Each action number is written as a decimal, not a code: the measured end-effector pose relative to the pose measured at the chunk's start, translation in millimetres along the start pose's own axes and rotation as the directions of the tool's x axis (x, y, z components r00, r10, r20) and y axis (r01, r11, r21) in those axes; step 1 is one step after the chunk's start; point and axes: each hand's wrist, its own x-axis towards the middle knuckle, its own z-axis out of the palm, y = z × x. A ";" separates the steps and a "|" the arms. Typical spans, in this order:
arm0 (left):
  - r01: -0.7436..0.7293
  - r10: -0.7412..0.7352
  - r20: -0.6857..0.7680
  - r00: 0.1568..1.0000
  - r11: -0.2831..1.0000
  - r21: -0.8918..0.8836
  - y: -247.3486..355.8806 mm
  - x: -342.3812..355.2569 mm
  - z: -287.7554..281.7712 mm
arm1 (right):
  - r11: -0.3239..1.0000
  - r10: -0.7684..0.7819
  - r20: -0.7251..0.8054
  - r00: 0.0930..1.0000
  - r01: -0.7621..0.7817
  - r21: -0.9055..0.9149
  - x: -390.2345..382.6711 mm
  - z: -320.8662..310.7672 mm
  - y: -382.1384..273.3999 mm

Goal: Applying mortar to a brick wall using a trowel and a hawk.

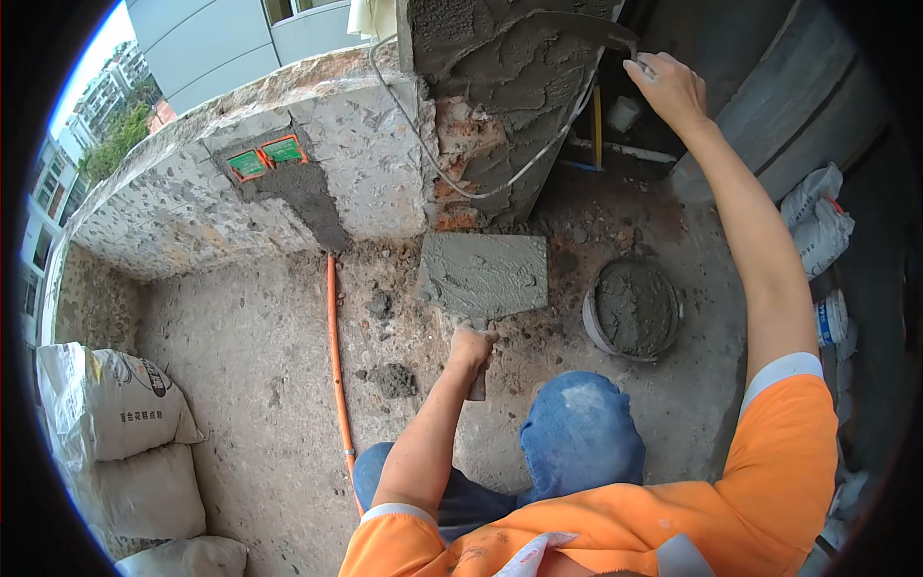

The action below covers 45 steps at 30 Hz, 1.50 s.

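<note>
My left hand grips the handle of a square mortar board, held level and smeared with grey mortar, in front of my knees. My right hand is raised high at the upper right, closed on the handle of a trowel whose blade lies against the freshly plastered brick column. Wet grey mortar covers most of the column, with red brick showing at its left edge. A grey cable hangs in a loop across the column.
A round bucket of mortar sits on the floor right of the board. An orange conduit runs along the floor up to two green wall boxes in the low parapet wall. White sacks are stacked at left, bags at right.
</note>
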 end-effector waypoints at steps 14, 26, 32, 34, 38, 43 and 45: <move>-0.081 0.054 0.126 0.991 0.972 0.220 -11.6 11.3 19.0 | 0.677 0.426 0.656 0.623 -0.701 0.225 -324.5 8.3 -57.7; -0.194 -0.191 0.389 0.901 0.625 0.756 -64.9 25.9 47.1 | 0.965 0.189 0.945 0.266 0.126 -0.228 -352.7 31.2 110.8; -0.340 -0.112 0.513 0.851 0.627 0.701 -82.6 21.5 89.8 | 0.929 0.299 0.910 0.287 -0.304 -0.210 -416.2 48.0 61.3; -0.326 -0.108 0.505 0.856 0.646 0.691 -90.7 19.6 92.0 | 0.858 0.355 0.928 0.110 -0.431 -0.278 -411.5 56.0 62.5; -0.291 -0.119 0.502 0.856 0.692 0.661 -91.8 19.1 94.8 | 0.564 0.375 0.910 -0.177 -0.736 -0.375 -420.5 65.6 59.7; -0.288 -0.138 0.506 0.852 0.682 0.672 -93.3 23.5 91.0 | 0.304 0.352 0.932 -0.091 -0.930 -0.205 -439.4 56.6 53.3; -0.308 -0.125 0.524 0.842 0.687 0.658 -95.4 24.8 90.8 | 0.312 0.367 0.930 -0.016 -0.940 -0.139 -449.8 47.1 44.0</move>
